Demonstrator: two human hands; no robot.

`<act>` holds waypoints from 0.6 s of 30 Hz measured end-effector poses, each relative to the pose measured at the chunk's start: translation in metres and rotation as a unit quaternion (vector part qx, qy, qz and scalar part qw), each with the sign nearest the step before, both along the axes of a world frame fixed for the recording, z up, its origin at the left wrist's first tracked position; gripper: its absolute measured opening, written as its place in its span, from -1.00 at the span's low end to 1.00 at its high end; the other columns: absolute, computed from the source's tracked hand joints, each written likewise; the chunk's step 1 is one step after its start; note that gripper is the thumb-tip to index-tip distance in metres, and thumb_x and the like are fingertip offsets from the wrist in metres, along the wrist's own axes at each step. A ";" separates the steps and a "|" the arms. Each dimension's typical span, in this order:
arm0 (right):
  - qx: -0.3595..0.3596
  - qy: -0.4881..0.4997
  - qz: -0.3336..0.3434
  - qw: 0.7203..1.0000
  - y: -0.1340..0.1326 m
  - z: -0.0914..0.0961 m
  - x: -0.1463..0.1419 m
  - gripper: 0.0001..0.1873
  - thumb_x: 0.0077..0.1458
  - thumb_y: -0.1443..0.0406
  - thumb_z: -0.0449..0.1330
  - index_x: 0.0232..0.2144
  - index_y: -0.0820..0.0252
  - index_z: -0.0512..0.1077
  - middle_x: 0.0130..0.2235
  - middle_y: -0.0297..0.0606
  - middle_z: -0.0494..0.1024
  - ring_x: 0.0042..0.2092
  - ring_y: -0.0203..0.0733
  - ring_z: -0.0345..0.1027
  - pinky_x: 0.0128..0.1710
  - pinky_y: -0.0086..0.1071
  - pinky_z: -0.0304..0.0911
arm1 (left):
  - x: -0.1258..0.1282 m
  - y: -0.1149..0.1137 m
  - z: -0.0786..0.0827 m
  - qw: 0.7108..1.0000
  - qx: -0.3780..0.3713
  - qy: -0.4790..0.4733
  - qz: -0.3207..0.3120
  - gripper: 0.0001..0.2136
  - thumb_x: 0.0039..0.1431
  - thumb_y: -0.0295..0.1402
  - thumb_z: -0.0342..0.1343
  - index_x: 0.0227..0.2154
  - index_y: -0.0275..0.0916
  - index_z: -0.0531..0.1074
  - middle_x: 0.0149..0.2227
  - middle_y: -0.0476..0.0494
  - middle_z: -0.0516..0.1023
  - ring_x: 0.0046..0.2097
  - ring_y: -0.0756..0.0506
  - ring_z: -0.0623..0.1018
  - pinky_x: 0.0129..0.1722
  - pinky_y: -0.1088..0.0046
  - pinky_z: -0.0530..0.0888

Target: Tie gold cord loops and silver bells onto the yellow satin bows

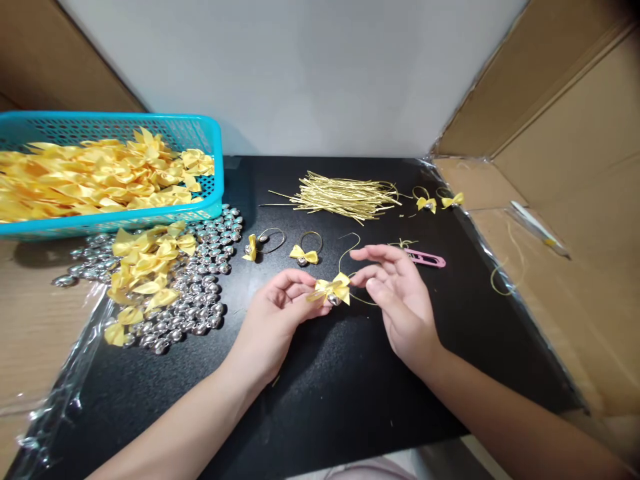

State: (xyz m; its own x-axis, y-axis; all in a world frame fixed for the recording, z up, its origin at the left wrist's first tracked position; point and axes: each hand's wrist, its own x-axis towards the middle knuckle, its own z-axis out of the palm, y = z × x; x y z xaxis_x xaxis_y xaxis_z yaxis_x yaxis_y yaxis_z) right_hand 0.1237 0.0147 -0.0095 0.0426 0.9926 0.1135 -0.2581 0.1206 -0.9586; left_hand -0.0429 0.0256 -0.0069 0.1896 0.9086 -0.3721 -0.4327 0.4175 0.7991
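My left hand [285, 310] pinches a yellow ribbon bow [340, 288] by its left loop. A small silver bell [334, 300] hangs at the front of this bow. Thin gold cord [349, 248] runs from the bow, one end curving up and another passing right behind my right hand. Just right of the bow, my right hand [400, 303] has its thumb and fingers apart, its fingertips close to the cord. Behind my hands lie two cord loops with bows and bells, a left one [253, 248] and a right one [304, 255].
A turquoise basket [217, 170] full of yellow bows stands at left. Loose bows [150, 260] lie on silver bells [197, 317] beside it. Gold cords [345, 197] are heaped at the back. To the right are a pink cutter [430, 260], finished bows [453, 200] and a white pen-like tool [537, 227].
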 end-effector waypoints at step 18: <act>0.354 -0.427 -0.069 0.829 -0.001 -0.001 0.005 -0.67 0.00 0.53 0.24 -0.22 0.07 0.54 -0.23 -0.20 0.61 -0.21 -0.14 0.48 -0.20 -0.22 0.41 | -0.008 -0.002 0.004 0.969 0.183 0.157 -0.051 -0.82 0.08 -0.22 0.26 -0.39 -0.23 0.48 -0.40 -0.02 0.50 -0.34 -0.02 0.49 -0.31 0.53 0.45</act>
State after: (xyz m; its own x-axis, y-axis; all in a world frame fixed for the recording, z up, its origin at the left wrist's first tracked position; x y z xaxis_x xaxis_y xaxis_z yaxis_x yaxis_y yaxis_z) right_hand 0.1286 0.0139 -0.0108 -0.2453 0.6573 0.7126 0.5419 0.7025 -0.4614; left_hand -0.0505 0.0239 -0.0025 0.2148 0.9731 -0.0828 -0.1163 0.1096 0.9871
